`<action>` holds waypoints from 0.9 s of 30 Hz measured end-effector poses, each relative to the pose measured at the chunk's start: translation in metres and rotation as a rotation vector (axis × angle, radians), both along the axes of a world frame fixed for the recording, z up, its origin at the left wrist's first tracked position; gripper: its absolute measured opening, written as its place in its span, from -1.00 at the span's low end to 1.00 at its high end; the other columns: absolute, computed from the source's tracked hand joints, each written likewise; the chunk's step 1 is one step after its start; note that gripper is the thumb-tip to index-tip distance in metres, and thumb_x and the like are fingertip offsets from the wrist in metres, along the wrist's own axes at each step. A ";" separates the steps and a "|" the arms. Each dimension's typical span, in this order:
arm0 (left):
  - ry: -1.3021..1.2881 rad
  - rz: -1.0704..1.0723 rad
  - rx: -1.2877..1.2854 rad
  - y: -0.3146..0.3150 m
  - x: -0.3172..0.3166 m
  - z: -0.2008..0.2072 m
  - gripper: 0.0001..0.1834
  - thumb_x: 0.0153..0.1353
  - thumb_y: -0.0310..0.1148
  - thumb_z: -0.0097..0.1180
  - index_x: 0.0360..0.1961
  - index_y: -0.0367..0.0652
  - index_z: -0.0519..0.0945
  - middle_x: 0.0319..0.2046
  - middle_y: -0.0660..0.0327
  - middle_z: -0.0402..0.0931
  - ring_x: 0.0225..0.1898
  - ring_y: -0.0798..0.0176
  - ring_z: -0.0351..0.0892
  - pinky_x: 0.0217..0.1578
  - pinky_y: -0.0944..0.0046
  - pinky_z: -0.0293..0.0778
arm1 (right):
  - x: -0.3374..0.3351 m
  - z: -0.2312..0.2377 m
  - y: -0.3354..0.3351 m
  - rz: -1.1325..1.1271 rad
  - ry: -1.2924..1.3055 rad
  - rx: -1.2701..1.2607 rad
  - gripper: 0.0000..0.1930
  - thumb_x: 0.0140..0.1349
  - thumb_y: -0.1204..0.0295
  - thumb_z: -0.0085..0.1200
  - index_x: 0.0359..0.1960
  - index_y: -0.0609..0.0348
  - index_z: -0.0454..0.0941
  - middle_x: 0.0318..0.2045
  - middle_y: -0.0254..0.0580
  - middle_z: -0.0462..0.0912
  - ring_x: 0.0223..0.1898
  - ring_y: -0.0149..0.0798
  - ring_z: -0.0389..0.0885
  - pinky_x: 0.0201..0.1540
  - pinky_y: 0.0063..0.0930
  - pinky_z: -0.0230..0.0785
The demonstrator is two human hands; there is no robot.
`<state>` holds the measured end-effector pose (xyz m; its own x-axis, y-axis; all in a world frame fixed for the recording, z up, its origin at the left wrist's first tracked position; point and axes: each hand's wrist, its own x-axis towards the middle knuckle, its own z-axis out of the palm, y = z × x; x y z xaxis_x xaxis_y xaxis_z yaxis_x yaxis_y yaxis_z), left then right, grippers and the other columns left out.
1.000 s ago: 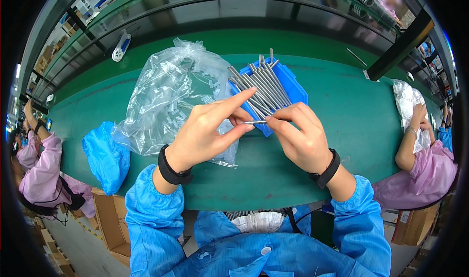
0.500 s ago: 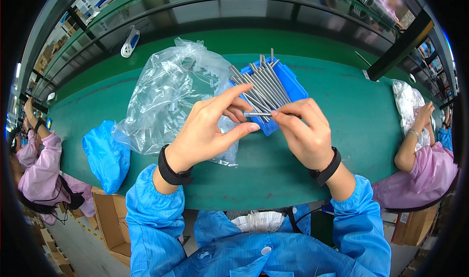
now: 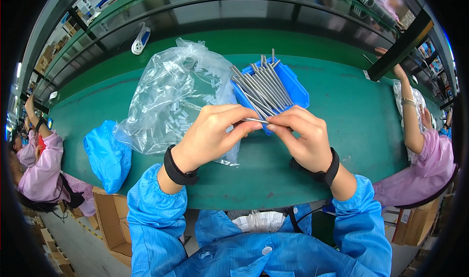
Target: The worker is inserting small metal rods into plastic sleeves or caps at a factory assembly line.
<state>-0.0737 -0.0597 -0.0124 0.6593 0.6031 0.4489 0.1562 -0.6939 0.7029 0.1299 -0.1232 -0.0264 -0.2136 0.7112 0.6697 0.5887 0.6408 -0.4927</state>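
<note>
A thin metal rod (image 3: 257,121) spans the short gap between my two hands, in front of the bin. My left hand (image 3: 205,135) pinches one end between thumb and fingers. The other end is pinched by my right hand (image 3: 308,137), whose fingers cover part of it. Just beyond them is a blue plastic bin (image 3: 299,95), holding many metal rods (image 3: 266,84) that lie slanted and stick out past its far edge. Left of the bin spreads a clear plastic bag (image 3: 159,81) with small translucent tube pieces (image 3: 178,115) in it.
A blue cloth bundle (image 3: 108,155) lies left on the green table (image 3: 361,145). A white cable (image 3: 141,40) sits at the back left. A dark post (image 3: 400,47) stands at the right. Co-workers in pink sleeves (image 3: 44,155) work at both sides. An open cardboard box (image 3: 110,218) is below the table.
My left fingers have closed onto the rod's end, having been spread apart before. Both hands have drawn closer together. The co-worker at right has raised an arm.
</note>
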 end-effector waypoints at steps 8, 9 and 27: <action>-0.141 0.070 0.038 0.000 0.000 0.008 -0.85 0.06 -0.52 0.28 -0.32 -0.31 0.64 -0.49 0.14 0.63 -0.50 0.30 0.64 -0.44 0.37 0.51 | 0.003 0.003 0.005 0.012 0.019 0.032 -0.83 -0.06 0.61 0.28 -0.37 0.22 0.63 -0.44 -0.20 0.58 -0.43 -0.21 0.54 -0.41 -0.40 0.38; -0.097 0.053 0.032 0.002 -0.003 0.006 -0.87 0.07 -0.53 0.28 -0.32 -0.31 0.64 -0.50 0.14 0.62 -0.50 0.30 0.64 -0.45 0.38 0.51 | 0.003 0.001 0.006 0.010 0.019 0.033 -0.83 -0.06 0.61 0.28 -0.37 0.22 0.63 -0.44 -0.20 0.58 -0.43 -0.21 0.54 -0.41 -0.40 0.38; -0.030 -0.024 0.043 0.001 -0.003 0.000 -0.91 0.09 -0.57 0.24 -0.35 -0.32 0.63 -0.52 0.15 0.61 -0.52 0.32 0.65 -0.51 0.41 0.49 | 0.003 0.006 -0.003 0.074 0.261 -0.383 -0.85 0.03 0.61 0.23 -0.31 0.25 0.66 -0.46 -0.15 0.62 -0.45 -0.20 0.58 -0.39 -0.43 0.41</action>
